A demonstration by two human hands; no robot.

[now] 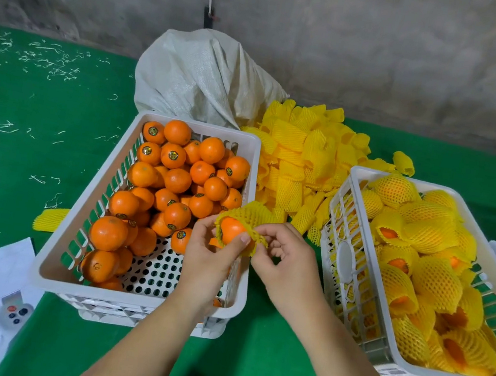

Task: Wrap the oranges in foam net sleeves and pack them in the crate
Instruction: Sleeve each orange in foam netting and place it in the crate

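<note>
My left hand (207, 259) grips the orange (231, 228) above the near-right corner of the supply crate (83, 205); right hand (286, 258) fingers pinch the foam net sleeve (247, 215) to stretch it over. Packing crate (345, 260) waits right.

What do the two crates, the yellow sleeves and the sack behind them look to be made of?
Left crate and right crate: white moulded plastic, semi-gloss, with slotted walls; the left has a perforated floor. Yellow sleeves: soft foam net, matte, with an open diamond mesh. Sack: probably woven polypropylene, off-white, with a fine weave and stiff creases.
</note>
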